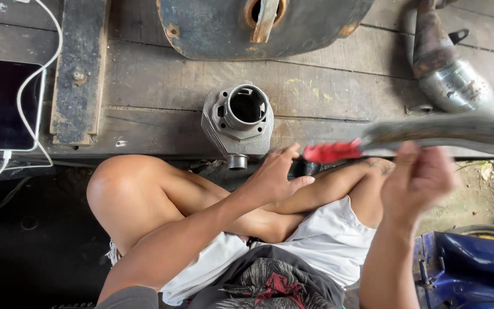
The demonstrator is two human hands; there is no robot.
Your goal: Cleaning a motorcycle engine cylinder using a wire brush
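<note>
The left hand hovers with fingers spread just near of a grey engine cylinder, which stands on a worn wooden platform. The right hand, blurred, is raised near a blurred tool with a red handle; whether it grips the tool cannot be told. A phone with a white cable lies far left. A rusty tank sits at the far edge, an exhaust pipe at the right.

A rough motorcycle repair workshop.
An engine cylinder, rusty exhaust pipe and dented fuel tank sit on worn planks.
</note>
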